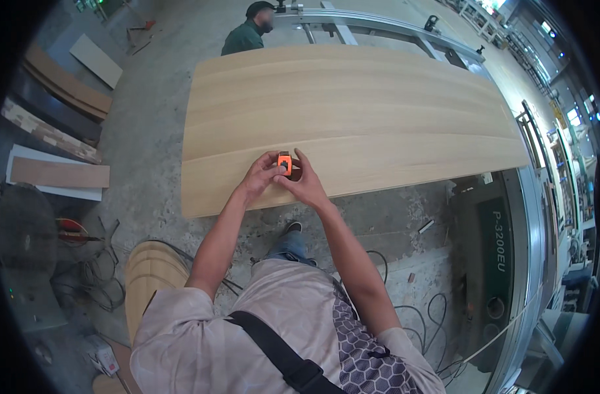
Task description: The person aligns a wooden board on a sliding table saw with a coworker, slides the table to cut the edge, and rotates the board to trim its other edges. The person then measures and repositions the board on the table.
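Observation:
An orange and black tape measure [285, 164] is held over the near edge of a large wood-grain panel [352, 98]. My left hand [258, 177] closes on its left side, fingers at the top and thumb across the front. From the right, my right hand [308, 186] curls around the same tape measure, its thumb by the lower corner and its index finger raised beside it. No drawn-out blade can be made out.
Beyond the panel, a person in a dark green top [244, 38] is beside a metal rail frame [365, 21]. A green-and-grey machine [493, 262] stands at right. Boards [60, 172] lean at left, and cables [421, 322] lie on the concrete floor.

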The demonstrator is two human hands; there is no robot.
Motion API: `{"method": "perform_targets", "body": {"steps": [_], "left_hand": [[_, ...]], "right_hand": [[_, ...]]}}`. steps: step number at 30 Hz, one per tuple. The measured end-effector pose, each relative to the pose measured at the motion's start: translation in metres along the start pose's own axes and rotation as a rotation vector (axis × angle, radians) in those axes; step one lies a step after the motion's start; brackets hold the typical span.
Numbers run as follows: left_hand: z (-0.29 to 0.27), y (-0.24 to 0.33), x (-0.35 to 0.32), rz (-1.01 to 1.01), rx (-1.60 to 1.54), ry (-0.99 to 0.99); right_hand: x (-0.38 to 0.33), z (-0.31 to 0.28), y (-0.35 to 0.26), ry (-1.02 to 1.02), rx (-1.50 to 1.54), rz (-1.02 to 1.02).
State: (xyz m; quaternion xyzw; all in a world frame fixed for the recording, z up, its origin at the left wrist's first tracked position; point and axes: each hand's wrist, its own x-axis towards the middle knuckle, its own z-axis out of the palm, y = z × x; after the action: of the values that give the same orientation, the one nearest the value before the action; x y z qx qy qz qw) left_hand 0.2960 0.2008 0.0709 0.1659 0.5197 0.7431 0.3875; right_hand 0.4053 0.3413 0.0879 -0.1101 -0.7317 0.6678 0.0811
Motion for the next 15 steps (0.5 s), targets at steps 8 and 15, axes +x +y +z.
{"method": "perform_targets", "body": {"steps": [8,15], "left_hand": [[-0.009,-0.007,0.002,-0.056,-0.32,0.027],[-0.005,0.019,0.025,0.128,-0.087,0.287]], "right_hand": [[0.015,0.01,-0.001,0.009,-0.257,-0.043],[0.007,0.01,-0.032,0.099,-0.328,-0.065]]}}
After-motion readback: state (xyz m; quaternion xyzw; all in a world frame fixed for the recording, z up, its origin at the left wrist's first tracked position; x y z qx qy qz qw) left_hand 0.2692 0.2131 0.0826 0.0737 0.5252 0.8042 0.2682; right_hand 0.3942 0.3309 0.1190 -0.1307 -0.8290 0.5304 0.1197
